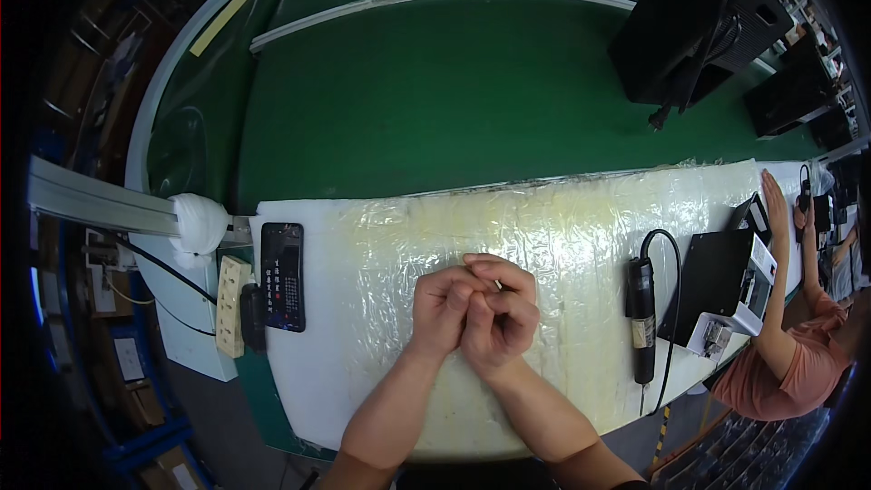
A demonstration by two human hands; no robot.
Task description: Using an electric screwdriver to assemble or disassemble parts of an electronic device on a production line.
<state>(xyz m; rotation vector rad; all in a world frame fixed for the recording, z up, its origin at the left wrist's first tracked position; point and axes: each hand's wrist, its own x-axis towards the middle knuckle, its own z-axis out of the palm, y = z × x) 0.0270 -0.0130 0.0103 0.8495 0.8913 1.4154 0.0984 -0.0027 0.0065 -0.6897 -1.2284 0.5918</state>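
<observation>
From the head view, the work in hand seems to be partway through a fine finger step: the left hand [442,313] and the right hand [501,316] meet over the middle of the plastic-covered table [313,381], fingers curled in and fingertips brought together. A tiny bright spot [498,285] shows between them, too small to name, so I cannot tell whether either grip is closed on something. If a small piece is being worked, it sits there, hidden by the fingers. The corded electric screwdriver [643,318] lies on the table to the right, untouched, beside a black-and-silver metal unit [712,277], also out of hand. No finished result shows, and how much is left cannot be judged.
</observation>
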